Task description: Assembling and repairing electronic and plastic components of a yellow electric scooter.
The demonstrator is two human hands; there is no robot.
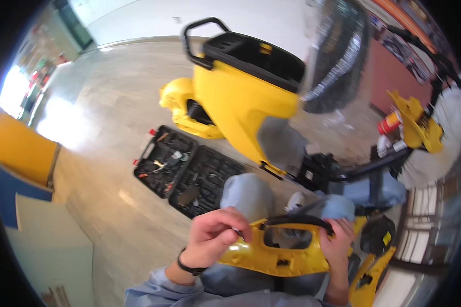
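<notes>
A yellow plastic panel (271, 258) with a large oblong opening lies across my lap. Along its upper edge runs a curved black strip (299, 220). My right hand (338, 238) grips the panel's right end, fingers over the black strip. At the panel's left end my left hand (212, 238) is closed, thumb and forefinger pinching a small, dark, shiny piece (239, 234) too small to name. Whether that piece touches the panel cannot be told.
Ahead stands a yellow scooter body (241, 107) with a black storage bin and grab rail. An open black tool case (189, 171) lies on the floor to its left. Plastic-wrapped dark material (338, 56) is behind it; more yellow parts (371, 279) lie at right.
</notes>
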